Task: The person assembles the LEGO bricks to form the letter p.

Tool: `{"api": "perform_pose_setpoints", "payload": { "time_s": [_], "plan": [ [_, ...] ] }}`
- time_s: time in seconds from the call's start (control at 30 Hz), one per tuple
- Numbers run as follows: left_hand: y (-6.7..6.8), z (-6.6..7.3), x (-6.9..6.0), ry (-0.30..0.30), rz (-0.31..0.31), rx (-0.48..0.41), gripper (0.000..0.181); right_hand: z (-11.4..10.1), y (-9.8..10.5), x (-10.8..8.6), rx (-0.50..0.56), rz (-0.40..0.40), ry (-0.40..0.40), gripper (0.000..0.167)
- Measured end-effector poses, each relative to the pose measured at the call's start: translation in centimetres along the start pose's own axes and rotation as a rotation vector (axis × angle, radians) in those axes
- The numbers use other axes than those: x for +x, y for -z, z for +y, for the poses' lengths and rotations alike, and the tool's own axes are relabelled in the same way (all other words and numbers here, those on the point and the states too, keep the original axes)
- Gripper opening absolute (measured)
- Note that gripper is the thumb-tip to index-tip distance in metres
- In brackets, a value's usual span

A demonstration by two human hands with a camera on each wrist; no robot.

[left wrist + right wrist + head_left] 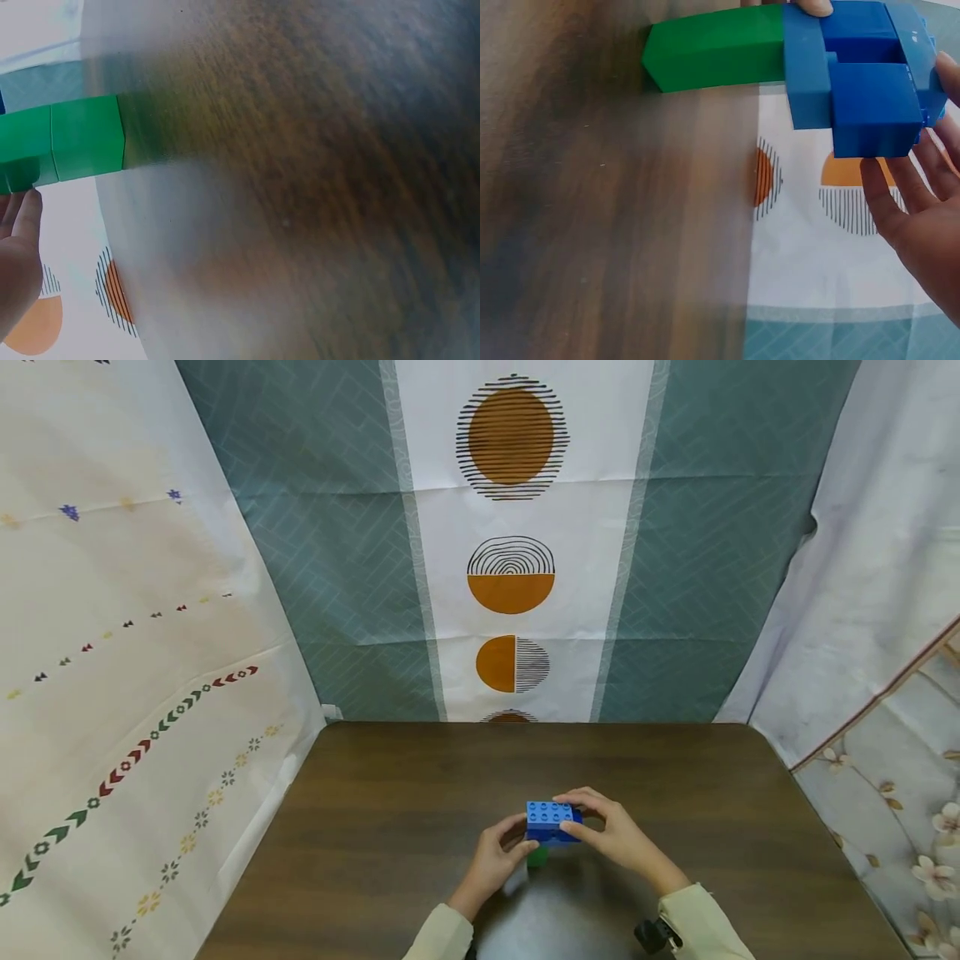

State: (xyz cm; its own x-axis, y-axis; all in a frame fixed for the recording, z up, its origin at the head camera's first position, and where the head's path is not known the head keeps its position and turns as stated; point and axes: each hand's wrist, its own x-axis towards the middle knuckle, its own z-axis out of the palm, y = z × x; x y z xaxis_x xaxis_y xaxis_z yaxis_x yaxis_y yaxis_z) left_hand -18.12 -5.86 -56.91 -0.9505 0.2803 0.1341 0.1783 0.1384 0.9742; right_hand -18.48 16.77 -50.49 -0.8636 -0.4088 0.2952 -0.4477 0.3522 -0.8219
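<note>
A stack of toy building bricks stands on the table in the head view, between both hands. Its lower part is green bricks [537, 857]; its upper part is blue bricks [550, 812] with studs on top. My left hand [498, 856] grips the left side of the stack with thumb and fingers. On the right, my right hand [615, 835] holds the upper blue bricks between thumb and fingers. The right wrist view shows the blue bricks [877, 109] set crosswise with a gap among them, above the green column [716, 49]. Two green bricks [86, 139] show in the left wrist view.
The brown wooden table [390, 793] spreads around the stack. A patterned cloth [517, 543] hangs behind its far edge, with a pale cloth [150, 652] at the left and a floral one [900, 810] at the right.
</note>
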Motion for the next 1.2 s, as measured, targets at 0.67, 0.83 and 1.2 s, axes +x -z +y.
{"api": "perform_pose_setpoints", "payload": {
  "time_s": [0.67,0.83,1.2],
  "plan": [
    [0.4,0.1,-0.6,-0.049,0.036,0.024,0.036,2.7,-0.3,-2.6,0.186,0.095,-0.005,0.038],
    [0.5,2.1,-1.2,-0.074,0.039,0.019,0.033,2.7,-0.4,-2.6,0.225,0.105,-0.005,0.038],
    [0.7,3.1,-1.5,-0.053,0.051,-0.012,0.031,2.5,-0.5,-2.4,0.187,0.121,-0.026,0.039]
  ]
}}
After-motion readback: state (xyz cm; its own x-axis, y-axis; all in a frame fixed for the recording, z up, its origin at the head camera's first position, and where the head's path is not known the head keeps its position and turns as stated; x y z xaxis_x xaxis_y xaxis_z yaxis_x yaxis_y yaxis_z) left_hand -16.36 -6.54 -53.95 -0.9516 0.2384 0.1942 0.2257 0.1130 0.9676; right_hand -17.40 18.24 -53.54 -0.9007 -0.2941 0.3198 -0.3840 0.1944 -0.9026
